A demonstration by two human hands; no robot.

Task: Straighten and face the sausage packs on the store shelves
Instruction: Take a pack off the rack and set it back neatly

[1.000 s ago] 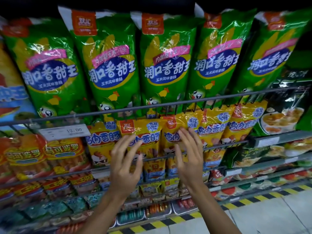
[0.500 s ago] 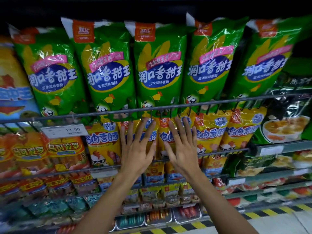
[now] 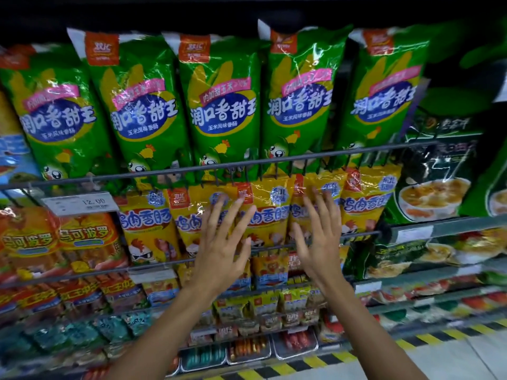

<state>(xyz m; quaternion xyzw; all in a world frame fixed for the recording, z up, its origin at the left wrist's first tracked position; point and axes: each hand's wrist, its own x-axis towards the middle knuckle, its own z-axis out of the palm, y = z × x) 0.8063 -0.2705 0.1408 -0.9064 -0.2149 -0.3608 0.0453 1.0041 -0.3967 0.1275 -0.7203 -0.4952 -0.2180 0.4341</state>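
Note:
Several tall green sausage packs [image 3: 222,111] stand side by side on the upper shelf behind a wire rail [image 3: 274,160]. Below them runs a row of yellow sausage packs [image 3: 148,223]. My left hand [image 3: 222,248] lies flat with spread fingers against the yellow packs near the middle of that row. My right hand [image 3: 319,239] is spread the same way on the yellow packs a little to the right. Neither hand grips a pack. The packs under my palms are partly hidden.
A price tag reading 12.00 [image 3: 79,202] hangs on the rail at left. Orange packs [image 3: 57,237] fill the left side, dark green soup packs [image 3: 433,185] the right. Lower shelves hold smaller packs; a yellow-black striped edge [image 3: 315,362] runs along the floor.
Both hands have moved apart and slightly to the right along the yellow row, still flat and spread. The view has shifted a little, so the green packs appear lower in frame.

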